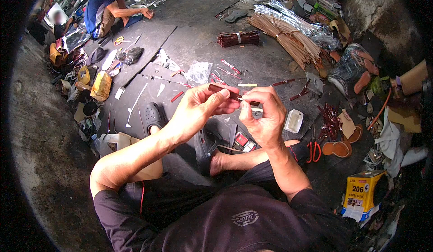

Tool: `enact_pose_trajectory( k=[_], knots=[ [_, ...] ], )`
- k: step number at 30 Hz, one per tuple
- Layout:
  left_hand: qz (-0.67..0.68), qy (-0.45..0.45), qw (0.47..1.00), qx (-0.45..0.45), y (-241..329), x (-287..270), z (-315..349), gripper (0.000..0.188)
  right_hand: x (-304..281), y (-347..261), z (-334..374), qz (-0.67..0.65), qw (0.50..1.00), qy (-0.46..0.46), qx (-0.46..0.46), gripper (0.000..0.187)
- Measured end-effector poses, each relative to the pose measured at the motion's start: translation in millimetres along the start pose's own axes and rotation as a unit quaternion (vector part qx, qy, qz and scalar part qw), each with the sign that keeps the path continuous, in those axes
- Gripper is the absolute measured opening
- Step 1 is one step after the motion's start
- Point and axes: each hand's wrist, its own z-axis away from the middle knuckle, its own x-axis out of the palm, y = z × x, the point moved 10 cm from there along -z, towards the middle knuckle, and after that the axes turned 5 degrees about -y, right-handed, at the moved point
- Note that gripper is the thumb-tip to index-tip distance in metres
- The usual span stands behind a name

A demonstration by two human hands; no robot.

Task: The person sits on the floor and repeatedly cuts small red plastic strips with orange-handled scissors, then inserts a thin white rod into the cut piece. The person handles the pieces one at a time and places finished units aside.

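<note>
Strip (234,95) (narrow), dark brown

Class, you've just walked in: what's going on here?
The person's left hand holds a dark brown strip, while the right hand meets it toward the right end; whether that one grips too is unclear. A pale tray lies to the right, a banded bundle of strips ahead, with another person low down at upper left.

A dark grey floor (194,13), palely lit, stretches between a rough, stained wall (36,148) at left and a patchy, pale-streaked wall (374,8) at the upper right.
</note>
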Motion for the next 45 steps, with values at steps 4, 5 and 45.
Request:
enact_pose_trajectory(
  k=[4,5,45],
  knots=[
    [-0.026,0.009,1.000,0.004,4.7,-1.4,2.1,0.033,1.0,-2.5,0.1,0.010,1.000,-0.008,-0.007,0.022],
    [-0.030,0.015,0.999,0.004,5.5,-2.4,2.6,0.032,1.1,-4.2,-0.5,0.012,1.000,-0.010,-0.013,0.023],
    [0.096,-0.015,0.989,-0.115,-35.9,-17.2,-1.4,0.028,23.3,32.0,10.2,-0.196,0.967,-0.083,0.139,0.012]
  ],
)
